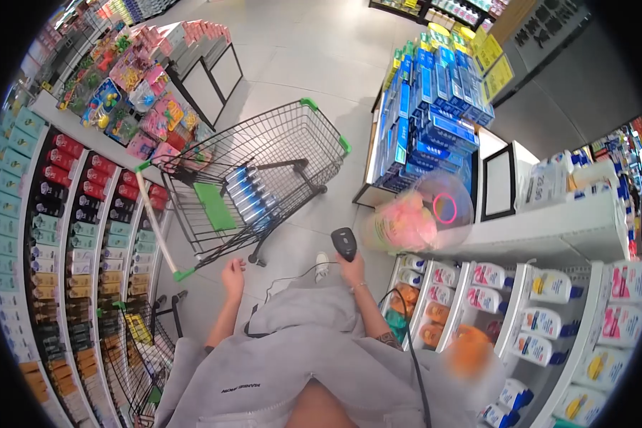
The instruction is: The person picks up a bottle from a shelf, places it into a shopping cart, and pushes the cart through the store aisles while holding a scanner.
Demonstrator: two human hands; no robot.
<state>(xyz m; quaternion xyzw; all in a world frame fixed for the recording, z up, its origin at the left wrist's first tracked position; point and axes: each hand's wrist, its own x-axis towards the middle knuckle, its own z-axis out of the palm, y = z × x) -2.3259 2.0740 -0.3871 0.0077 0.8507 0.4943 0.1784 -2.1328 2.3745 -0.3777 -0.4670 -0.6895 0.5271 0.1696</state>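
My right hand (351, 271) is closed around a black handheld barcode scanner (344, 244), which points forward over the floor. A thin dark cable (292, 276) runs leftward from near that hand across my front. My left hand (233, 277) hangs low with its fingers loosely curled and nothing visible in it. Just beyond it stands a wire shopping cart (264, 143) with green corners, turned at an angle. Inside the cart lies a pack of blue and silver cylinders (251, 196), beside a green panel (214, 205). Neither hand touches the cart.
On the left, a tall shelf (78, 242) holds rows of boxed goods; a second cart (139, 342) stands beside it. Colourful packets (139, 100) fill a display behind. To the right are stacked blue boxes (435, 107), a clear tub (410, 221) and shelves of white bottles (542, 321).
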